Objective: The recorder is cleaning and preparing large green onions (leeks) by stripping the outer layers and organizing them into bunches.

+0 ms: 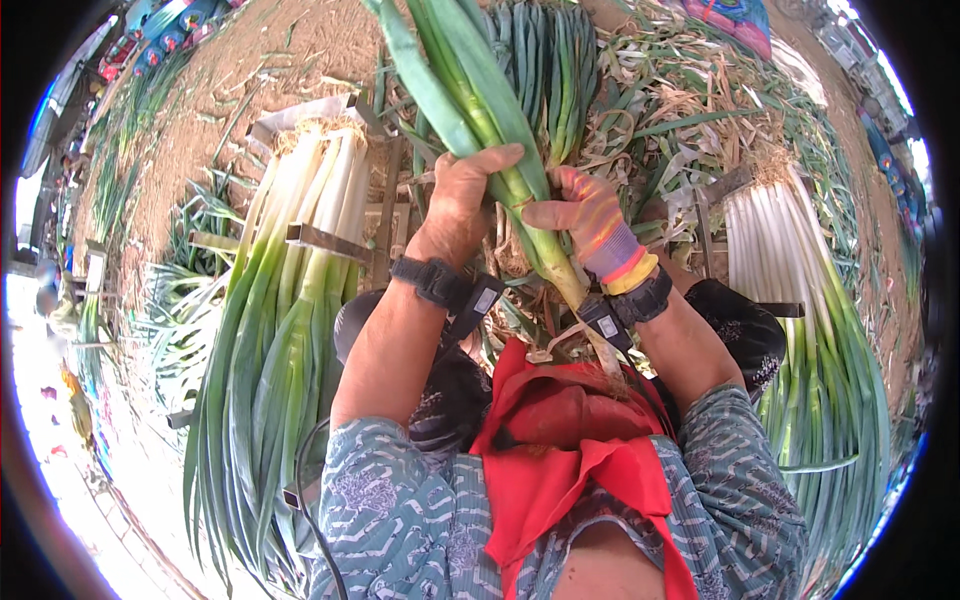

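Leek in hand: one leek point(514, 187) is slanting between the two hands in front of the chest, its leaves pointing away from the wearer and its root end reaching down toward the red cloth.
Left hand: one bare hand point(462, 195) is gripping the stem, its thumb lying across the front and its fingers curling behind.
Right hand: one hand in a striped glove point(590, 218) is holding the same stem just below, thumb pressing on it.
Wrists: two black bands point(432, 282) are circling them, one each.
Red cloth: one piece point(570, 405) is hanging over the patterned shirt point(385, 500).
Bundles at the sides: two are lying, one on the left point(300, 265) and one on the right point(790, 250), roots pointing away; I cannot count their stalks.
Supports: one metal bar point(330, 242) is crossing the left bundle.
Beyond the hands: one bunch of green leaves point(555, 75) is lying beside dry peelings point(675, 160), too many to count.
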`<state>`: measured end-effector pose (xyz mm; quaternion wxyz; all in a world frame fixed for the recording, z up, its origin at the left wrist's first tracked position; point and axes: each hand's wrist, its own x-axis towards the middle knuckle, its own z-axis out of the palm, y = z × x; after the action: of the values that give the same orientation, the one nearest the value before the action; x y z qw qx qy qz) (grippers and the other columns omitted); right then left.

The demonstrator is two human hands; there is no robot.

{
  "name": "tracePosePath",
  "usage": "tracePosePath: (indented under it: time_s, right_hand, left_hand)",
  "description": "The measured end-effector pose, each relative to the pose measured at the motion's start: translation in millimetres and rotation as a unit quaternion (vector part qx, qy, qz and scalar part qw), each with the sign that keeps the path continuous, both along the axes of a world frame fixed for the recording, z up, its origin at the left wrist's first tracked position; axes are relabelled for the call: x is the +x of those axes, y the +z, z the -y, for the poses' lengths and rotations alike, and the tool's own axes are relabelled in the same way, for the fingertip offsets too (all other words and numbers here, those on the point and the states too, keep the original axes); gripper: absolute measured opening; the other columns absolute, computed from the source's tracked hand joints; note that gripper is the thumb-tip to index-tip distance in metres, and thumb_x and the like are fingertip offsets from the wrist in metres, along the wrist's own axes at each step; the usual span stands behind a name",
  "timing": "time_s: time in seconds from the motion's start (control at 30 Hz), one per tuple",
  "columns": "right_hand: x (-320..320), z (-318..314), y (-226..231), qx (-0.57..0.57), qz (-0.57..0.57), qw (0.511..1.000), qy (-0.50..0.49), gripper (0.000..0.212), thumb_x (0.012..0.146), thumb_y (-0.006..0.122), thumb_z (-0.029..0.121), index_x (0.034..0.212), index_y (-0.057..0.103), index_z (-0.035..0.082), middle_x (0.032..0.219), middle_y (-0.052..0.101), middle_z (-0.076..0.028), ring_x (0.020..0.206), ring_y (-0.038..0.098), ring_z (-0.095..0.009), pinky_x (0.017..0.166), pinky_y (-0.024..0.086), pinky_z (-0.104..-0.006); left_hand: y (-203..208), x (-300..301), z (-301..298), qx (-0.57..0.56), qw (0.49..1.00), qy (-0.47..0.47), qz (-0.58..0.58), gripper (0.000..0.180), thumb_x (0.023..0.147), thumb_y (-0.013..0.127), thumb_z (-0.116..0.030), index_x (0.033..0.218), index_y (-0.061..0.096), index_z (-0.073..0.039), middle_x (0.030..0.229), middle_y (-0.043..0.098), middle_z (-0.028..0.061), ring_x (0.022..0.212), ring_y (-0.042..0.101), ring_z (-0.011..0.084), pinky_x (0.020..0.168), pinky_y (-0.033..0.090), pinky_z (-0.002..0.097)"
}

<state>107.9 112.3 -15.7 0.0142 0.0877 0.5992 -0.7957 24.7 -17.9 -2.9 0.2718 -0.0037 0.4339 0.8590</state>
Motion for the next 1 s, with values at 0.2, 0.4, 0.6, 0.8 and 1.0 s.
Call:
tracePosePath:
  time_s: [0.2, 0.4, 0.6, 0.8, 1.0]
  right_hand:
    - [-3.3, 12.3, -9.2, 0.139, -0.028, 0.989, -0.027, 0.031, 0.066, 0.072, 0.006, 0.094, 0.060, 0.002, 0.081, 0.061, 0.000, 0.070, 0.053, -0.008, 0.066, 0.044, -0.0246]
    - [46.6, 45.4, 42.3, 0.322, -0.174, 0.930, -0.014, 0.021, 0.066, 0.065, 0.006, 0.084, 0.056, 0.002, 0.069, 0.055, -0.002, 0.062, 0.051, -0.007, 0.057, 0.043, -0.0252]
    - [89.6, -15.0, 16.0, 0.129, 0.082, 0.985, 0.075, 0.031, 0.067, 0.067, 0.006, 0.097, 0.059, 0.003, 0.075, 0.061, -0.001, 0.063, 0.055, -0.007, 0.054, 0.044, -0.0210]
    - [157.0, -96.9, -119.9, 0.417, 0.256, 0.847, 0.207, 0.030, 0.073, 0.063, 0.014, 0.103, 0.060, 0.009, 0.085, 0.065, -0.005, 0.078, 0.062, -0.018, 0.073, 0.048, -0.0310]
    - [111.2, -86.9, -83.4, 0.720, 0.140, 0.680, -0.008, 0.040, 0.078, 0.063, 0.017, 0.115, 0.055, 0.009, 0.109, 0.057, -0.019, 0.091, 0.059, -0.033, 0.077, 0.046, -0.0429]
  left_hand:
    - [0.3, 3.1, 0.2, -0.100, 0.994, 0.051, 0.010, 0.020, 0.071, 0.066, 0.002, 0.088, 0.059, 0.011, 0.082, 0.062, 0.0151, 0.067, 0.063, 0.0245, 0.062, 0.055, 0.0349]
    - [-49.1, -32.9, 16.2, -0.140, 0.981, 0.134, -0.026, 0.019, 0.071, 0.065, 0.002, 0.087, 0.059, 0.008, 0.078, 0.062, 0.0128, 0.064, 0.062, 0.0218, 0.055, 0.051, 0.0331]
    - [-6.2, -25.9, 30.9, 0.035, 0.972, 0.173, 0.156, 0.012, 0.078, 0.055, 0.005, 0.086, 0.046, 0.009, 0.074, 0.057, 0.0161, 0.059, 0.059, 0.0267, 0.053, 0.051, 0.0360]
    - [-9.2, -34.6, 50.3, 0.075, 0.974, 0.198, 0.084, 0.013, 0.078, 0.052, 0.001, 0.089, 0.050, 0.009, 0.076, 0.054, 0.0147, 0.066, 0.054, 0.0249, 0.063, 0.048, 0.0343]
    - [-10.1, -33.8, 54.3, 0.100, 0.958, 0.265, 0.049, 0.011, 0.076, 0.052, 0.004, 0.086, 0.050, 0.010, 0.076, 0.053, 0.0142, 0.066, 0.053, 0.0229, 0.062, 0.049, 0.0330]
